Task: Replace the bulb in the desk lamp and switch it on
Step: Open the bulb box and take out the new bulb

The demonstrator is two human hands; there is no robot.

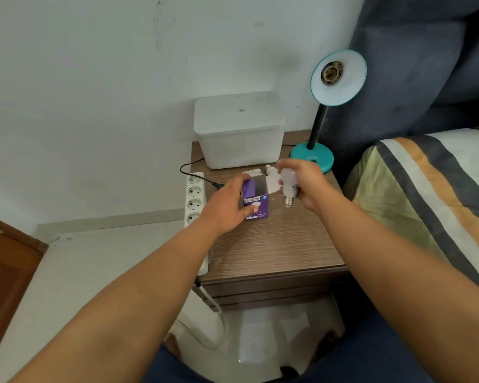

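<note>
A teal desk lamp (338, 78) stands at the back right of the wooden bedside table (274, 244), its shade tipped towards me and its socket (331, 71) bare. My right hand (306, 183) holds a white bulb (288, 186) above the table, screw base pointing down. My left hand (227, 205) grips an open purple bulb box (256, 201) that stands on the table. Another bulb (270, 170) lies behind the box, partly hidden.
A white lidded plastic bin (239, 131) sits at the back of the table. A white power strip (195, 200) hangs along the table's left edge, with a black plug and cord (219, 186) beside it. A bed with a striped cover (426, 189) borders the right.
</note>
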